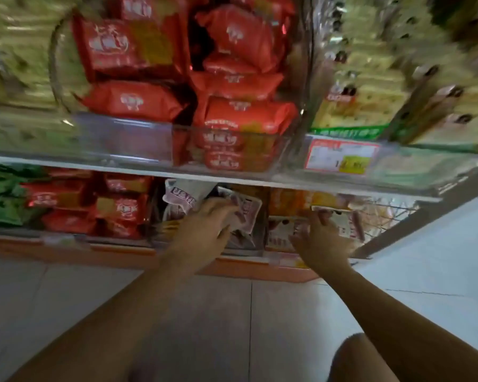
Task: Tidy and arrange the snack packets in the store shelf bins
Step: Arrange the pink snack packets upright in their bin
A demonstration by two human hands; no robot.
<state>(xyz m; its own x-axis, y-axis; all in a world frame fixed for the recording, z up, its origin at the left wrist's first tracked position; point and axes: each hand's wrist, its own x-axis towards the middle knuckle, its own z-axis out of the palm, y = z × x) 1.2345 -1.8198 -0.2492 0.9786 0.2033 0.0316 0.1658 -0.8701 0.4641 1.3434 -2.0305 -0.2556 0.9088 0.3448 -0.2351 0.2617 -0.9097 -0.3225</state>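
Currently we're at the bottom shelf (pixel 116 253): left hand (pixel 204 226) grips a pink packet (pixel 247 216), right hand (pixel 322 239) grips a second packet (pixel 342 223) nearby. Second packet lies long-side across the shelf, pink one tilted. Each sits just past its own hand.

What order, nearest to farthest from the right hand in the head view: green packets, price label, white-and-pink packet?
1. White-and-pink packet, held by the right hand.
2. Price label, higher up, directly above.
3. Green packets, far left.
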